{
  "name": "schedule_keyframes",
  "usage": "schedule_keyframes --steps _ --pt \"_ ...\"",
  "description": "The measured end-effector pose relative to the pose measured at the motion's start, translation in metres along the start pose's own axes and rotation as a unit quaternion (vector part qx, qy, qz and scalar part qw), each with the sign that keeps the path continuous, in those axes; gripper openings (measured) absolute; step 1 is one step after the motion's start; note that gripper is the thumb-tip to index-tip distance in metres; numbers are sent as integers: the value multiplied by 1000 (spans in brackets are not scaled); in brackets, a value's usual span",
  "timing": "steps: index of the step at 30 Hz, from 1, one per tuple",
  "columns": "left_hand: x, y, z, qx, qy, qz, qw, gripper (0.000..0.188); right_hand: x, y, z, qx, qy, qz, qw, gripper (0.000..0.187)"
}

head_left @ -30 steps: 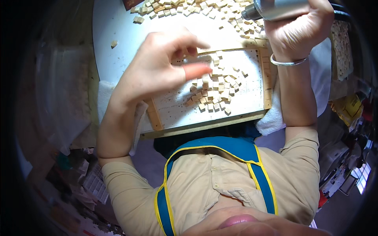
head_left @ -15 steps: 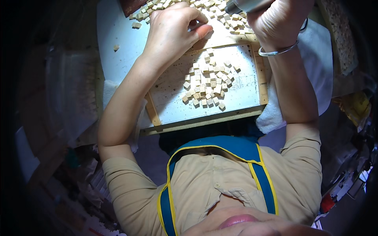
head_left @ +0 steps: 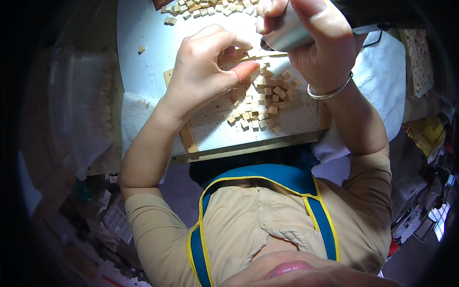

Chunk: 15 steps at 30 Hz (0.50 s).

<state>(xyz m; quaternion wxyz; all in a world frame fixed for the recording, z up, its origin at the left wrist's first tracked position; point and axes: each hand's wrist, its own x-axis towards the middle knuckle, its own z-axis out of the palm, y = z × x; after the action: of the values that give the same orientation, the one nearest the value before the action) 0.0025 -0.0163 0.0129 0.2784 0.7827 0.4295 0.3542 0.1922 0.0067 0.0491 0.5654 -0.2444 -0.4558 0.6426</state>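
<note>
My left hand (head_left: pixel 203 71) hovers over the far left of a shallow wood-edged tray (head_left: pixel 210 138), its thumb and index finger curved and apart. A small wooden cube (head_left: pixel 250 52) shows right by the index fingertip; whether it touches the finger is unclear. The thumb reaches the far end of a pile of small wooden cubes (head_left: pixel 260 103) in the tray. My right hand (head_left: pixel 325 52) is wrapped round a grey metal cylindrical tool (head_left: pixel 289 36), whose dark tip points left toward the left fingers. Part of the tool is hidden by the hand.
More loose cubes (head_left: pixel 210 9) are spread on the white board (head_left: pixel 148 71) beyond the tray, with a single cube (head_left: pixel 141 49) at its left. White cloths (head_left: pixel 380 79) lie beside the tray. A dark cable (head_left: pixel 375 42) shows behind my right hand.
Both hands have come nearer to me, from the far cubes to above the tray's far edge. The tool has moved left and nearer with my right hand, and its shadow covers part of the pile.
</note>
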Motion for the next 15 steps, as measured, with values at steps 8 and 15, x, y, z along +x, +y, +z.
schedule_keyframes --steps 8,15 --pt "0 -5 1 -14 14 -18 1000 18 -1 16 -15 -215 -16 -31 976 27" --pt "1 -8 5 -15 24 -15 999 19 -3 15 -16 -68 -43 26 996 17"
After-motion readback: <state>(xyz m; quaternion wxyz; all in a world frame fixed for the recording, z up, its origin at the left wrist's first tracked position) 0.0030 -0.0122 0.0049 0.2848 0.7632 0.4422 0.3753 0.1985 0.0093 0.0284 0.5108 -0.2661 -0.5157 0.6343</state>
